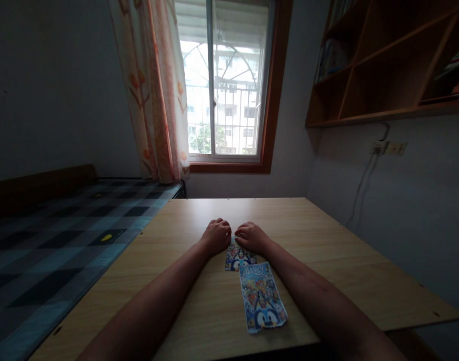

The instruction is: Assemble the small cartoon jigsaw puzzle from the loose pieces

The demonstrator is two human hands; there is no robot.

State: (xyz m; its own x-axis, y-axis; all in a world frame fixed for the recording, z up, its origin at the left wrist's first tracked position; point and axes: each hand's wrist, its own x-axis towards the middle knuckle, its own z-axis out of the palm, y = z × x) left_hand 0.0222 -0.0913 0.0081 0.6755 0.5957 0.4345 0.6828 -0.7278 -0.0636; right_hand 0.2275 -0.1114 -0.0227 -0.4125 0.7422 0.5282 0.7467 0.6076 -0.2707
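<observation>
On the wooden table, a small colourful picture [237, 259] lies flat, with a blue cartoon dog's face along its near edge. My left hand [216, 235] rests at its upper left, fingers curled down and closed. At the upper right my right hand [251, 237] bends over the picture, its closed fingertips covering part of it. The two hands are close together, a narrow gap between them. Whatever the fingertips pinch is hidden. Nearer to me lies a creased paper sheet [262, 298] with similar artwork and "BLUEY" lettering, its top overlapping the small picture's lower right corner.
The pale wooden table [192, 311] reaches toward the window [233, 110]. A bed with a checked cover [75, 245] stands along its left side. Wall shelves [395, 70] hang at the right, above a socket [380, 147] with a dangling cable. A flowered curtain [154, 90] hangs beside the window.
</observation>
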